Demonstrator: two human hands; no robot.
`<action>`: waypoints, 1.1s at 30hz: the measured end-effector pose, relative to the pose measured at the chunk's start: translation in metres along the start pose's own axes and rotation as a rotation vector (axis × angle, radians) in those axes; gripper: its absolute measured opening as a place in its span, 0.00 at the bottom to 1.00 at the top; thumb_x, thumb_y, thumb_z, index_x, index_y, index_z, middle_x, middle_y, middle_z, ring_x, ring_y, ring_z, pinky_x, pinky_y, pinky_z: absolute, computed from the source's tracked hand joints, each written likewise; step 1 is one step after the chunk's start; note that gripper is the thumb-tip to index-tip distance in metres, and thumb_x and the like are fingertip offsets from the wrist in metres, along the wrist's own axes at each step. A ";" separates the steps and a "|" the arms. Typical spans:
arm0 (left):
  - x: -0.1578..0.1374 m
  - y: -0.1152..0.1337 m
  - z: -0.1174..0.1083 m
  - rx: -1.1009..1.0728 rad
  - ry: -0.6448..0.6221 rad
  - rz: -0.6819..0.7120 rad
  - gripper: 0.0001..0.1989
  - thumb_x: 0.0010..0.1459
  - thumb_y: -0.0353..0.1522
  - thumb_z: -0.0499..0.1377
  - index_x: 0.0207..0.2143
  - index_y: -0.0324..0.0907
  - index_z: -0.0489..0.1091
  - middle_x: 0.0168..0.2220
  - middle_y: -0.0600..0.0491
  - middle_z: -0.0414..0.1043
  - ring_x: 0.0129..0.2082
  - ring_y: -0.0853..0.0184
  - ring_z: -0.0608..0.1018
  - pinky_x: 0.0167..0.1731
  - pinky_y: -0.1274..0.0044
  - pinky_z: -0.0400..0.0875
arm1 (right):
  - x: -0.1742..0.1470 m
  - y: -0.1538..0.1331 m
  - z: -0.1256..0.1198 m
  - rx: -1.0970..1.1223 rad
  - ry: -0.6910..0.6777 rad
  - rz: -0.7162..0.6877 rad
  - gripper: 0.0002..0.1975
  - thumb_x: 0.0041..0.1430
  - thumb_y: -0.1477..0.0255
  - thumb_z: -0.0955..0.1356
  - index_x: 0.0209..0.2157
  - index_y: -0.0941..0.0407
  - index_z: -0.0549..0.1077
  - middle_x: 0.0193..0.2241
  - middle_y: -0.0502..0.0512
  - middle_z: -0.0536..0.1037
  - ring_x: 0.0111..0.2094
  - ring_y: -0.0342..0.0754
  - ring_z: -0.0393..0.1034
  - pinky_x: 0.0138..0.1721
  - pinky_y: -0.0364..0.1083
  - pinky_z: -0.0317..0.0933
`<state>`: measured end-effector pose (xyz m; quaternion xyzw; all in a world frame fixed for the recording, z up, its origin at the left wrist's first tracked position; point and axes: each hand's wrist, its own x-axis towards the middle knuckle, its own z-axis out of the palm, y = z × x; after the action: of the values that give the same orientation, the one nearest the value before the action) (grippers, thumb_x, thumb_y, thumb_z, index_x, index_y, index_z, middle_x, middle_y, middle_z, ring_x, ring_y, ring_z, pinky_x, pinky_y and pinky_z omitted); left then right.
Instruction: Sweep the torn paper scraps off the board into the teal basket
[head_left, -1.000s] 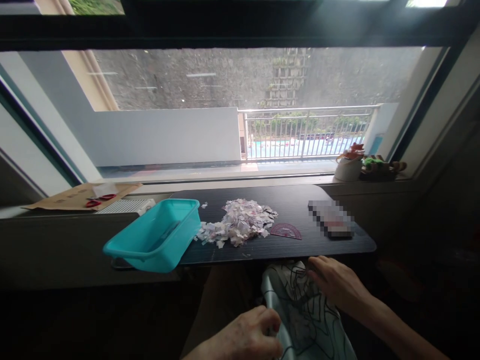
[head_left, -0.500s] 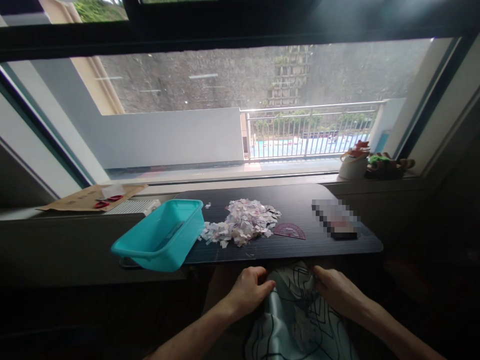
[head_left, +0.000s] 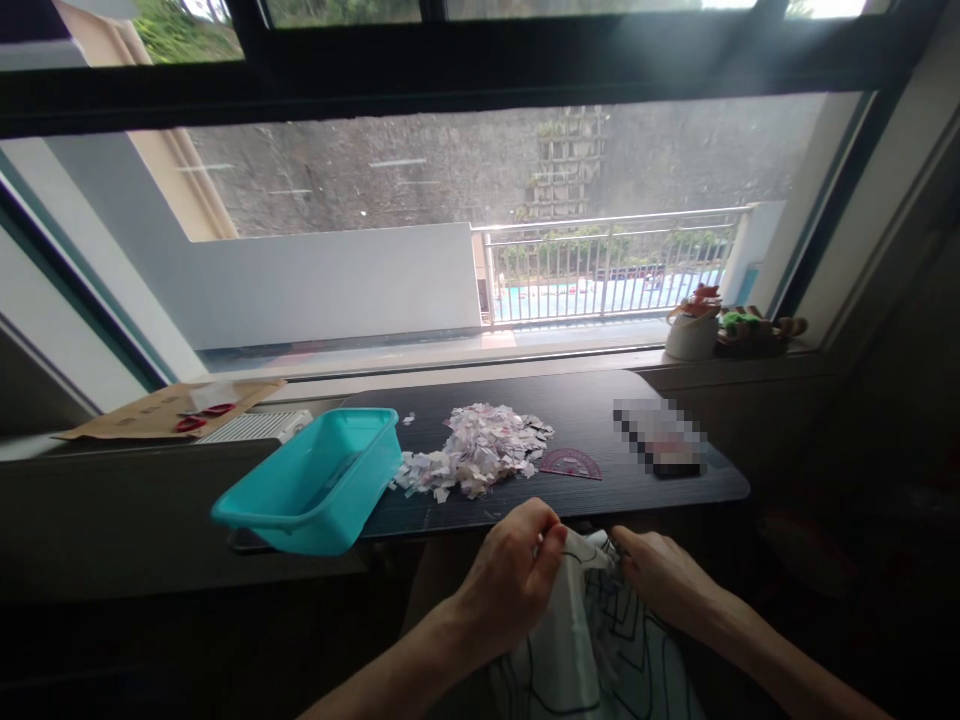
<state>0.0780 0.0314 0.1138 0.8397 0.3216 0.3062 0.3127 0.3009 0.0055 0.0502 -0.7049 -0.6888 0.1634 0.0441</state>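
A pale cloth bag or piece of fabric with dark line patterns [head_left: 574, 640] hangs below the table's front edge; I cannot tell which it is. My left hand [head_left: 521, 560] pinches its upper edge between thumb and fingers. On the other side my right hand [head_left: 652, 570] is closed on the edge as well, with some fingers hidden. Between the hands the rim is drawn up. Just beyond them, a heap of small torn paper pieces [head_left: 487, 445] lies on the dark table [head_left: 592, 395].
A turquoise plastic basin [head_left: 300, 510] stands at the table's left end. Right of the paper lie a purple protractor [head_left: 571, 463] and a blurred-out flat object [head_left: 660, 435]. Red-handled scissors [head_left: 202, 418] rest on brown paper by the window. A white pot [head_left: 691, 335] stands on the sill.
My left hand has lifted the near-left edge of the patterned fabric upward. My right hand has shifted slightly left and keeps its hold. The camera view has tilted a little.
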 end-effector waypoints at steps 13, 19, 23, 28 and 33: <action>-0.014 -0.054 0.032 0.045 -0.015 -0.169 0.04 0.49 0.25 0.55 0.27 0.43 0.65 0.36 0.52 0.64 0.38 0.61 0.68 0.38 0.73 0.60 | -0.002 0.013 0.003 0.010 0.002 -0.038 0.10 0.62 0.72 0.59 0.36 0.56 0.70 0.32 0.58 0.79 0.34 0.53 0.75 0.30 0.45 0.49; -0.038 -0.078 0.037 -0.118 -0.053 -0.388 0.15 0.63 0.41 0.52 0.43 0.39 0.67 0.39 0.48 0.72 0.39 0.59 0.75 0.39 0.72 0.68 | -0.004 0.021 0.007 0.057 -0.042 0.017 0.10 0.62 0.68 0.59 0.36 0.57 0.70 0.34 0.59 0.79 0.36 0.53 0.74 0.31 0.45 0.53; -0.047 -0.088 0.041 -0.434 -0.225 -0.501 0.31 0.63 0.52 0.50 0.58 0.39 0.60 0.55 0.45 0.68 0.55 0.56 0.68 0.54 0.69 0.61 | -0.009 0.024 0.004 0.236 -0.027 -0.021 0.16 0.65 0.60 0.57 0.32 0.55 0.68 0.30 0.55 0.78 0.32 0.49 0.72 0.32 0.44 0.56; -0.044 -0.082 0.043 -0.279 -0.214 -0.482 0.37 0.62 0.51 0.51 0.63 0.34 0.52 0.61 0.40 0.58 0.61 0.54 0.61 0.58 0.66 0.54 | -0.014 0.034 0.003 0.298 -0.028 0.000 0.18 0.65 0.58 0.56 0.31 0.54 0.69 0.30 0.53 0.78 0.31 0.48 0.71 0.33 0.44 0.59; -0.066 -0.080 0.031 0.246 -0.090 -0.035 0.27 0.63 0.37 0.52 0.62 0.38 0.56 0.63 0.40 0.54 0.62 0.51 0.57 0.59 0.60 0.53 | -0.018 0.039 0.008 0.241 -0.027 0.004 0.16 0.65 0.60 0.57 0.36 0.54 0.71 0.32 0.54 0.78 0.33 0.50 0.73 0.35 0.46 0.61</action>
<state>0.0327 0.0212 0.0160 0.8788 0.3569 0.2211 0.2268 0.3357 -0.0150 0.0347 -0.6935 -0.6634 0.2546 0.1189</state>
